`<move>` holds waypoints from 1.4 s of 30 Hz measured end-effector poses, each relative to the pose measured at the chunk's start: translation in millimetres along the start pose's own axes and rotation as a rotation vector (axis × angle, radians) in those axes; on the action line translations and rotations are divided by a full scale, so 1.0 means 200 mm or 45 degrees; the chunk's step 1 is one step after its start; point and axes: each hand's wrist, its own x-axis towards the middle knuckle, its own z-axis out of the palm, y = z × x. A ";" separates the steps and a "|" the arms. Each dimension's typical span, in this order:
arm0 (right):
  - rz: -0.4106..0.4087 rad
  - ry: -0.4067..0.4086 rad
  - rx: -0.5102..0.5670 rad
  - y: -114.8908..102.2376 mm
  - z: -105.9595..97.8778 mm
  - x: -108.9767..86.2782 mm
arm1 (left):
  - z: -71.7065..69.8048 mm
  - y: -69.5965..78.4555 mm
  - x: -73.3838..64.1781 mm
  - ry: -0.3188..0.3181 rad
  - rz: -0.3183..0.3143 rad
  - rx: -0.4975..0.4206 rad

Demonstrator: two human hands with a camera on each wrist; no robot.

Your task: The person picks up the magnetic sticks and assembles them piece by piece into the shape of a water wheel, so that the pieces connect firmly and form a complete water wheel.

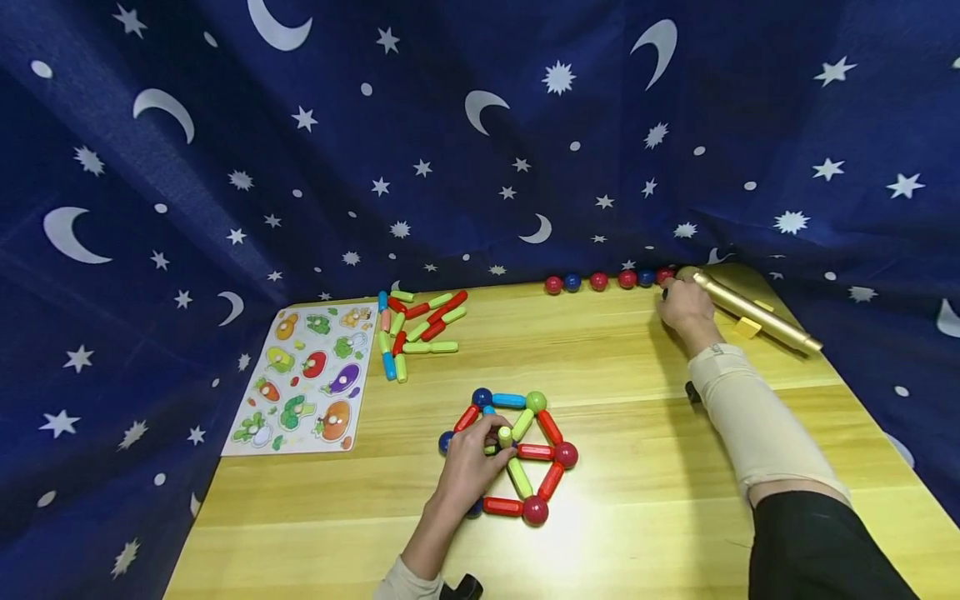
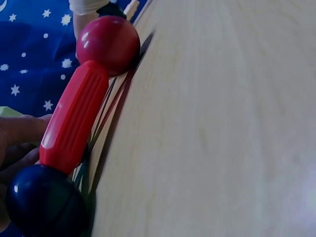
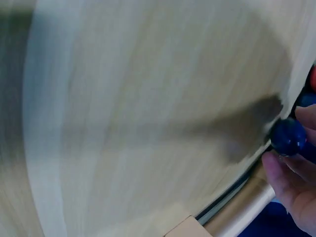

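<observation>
On the table lies a wheel-like hexagon of rods and balls, with a red ball [image 1: 535, 510], a green ball [image 1: 536, 402] and a blue ball [image 1: 482, 398] among its corners. My left hand [image 1: 471, 461] pinches a light green rod [image 1: 506, 436] that stands upright over the hexagon's centre; the hand hides part of the frame. Close up in the left wrist view, a red rod [image 2: 74, 118] joins a red ball [image 2: 108, 45] to a dark blue ball [image 2: 45, 202]. At the back right, my right hand [image 1: 687, 310] holds a dark blue ball [image 3: 288, 137] between thumb and fingers.
Several red and blue balls [image 1: 598, 284] line the table's back edge, left of my right hand. A gold cylinder [image 1: 757, 312] lies beside that hand, with yellow blocks [image 1: 747, 327] against it. Loose coloured rods [image 1: 431, 347] and a vegetable picture board [image 1: 258, 417] are at the left.
</observation>
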 end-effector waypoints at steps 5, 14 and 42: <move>-0.078 0.034 -0.003 0.02 0.01 -0.01 | 0.00 0.00 0.00 -0.016 0.064 0.032; -0.136 0.047 0.043 0.01 0.05 -0.05 | -0.01 -0.01 0.00 -0.062 0.060 0.023; -1.082 -0.180 0.590 -0.94 0.10 -1.04 | -0.11 -0.09 -0.05 0.001 0.002 -0.226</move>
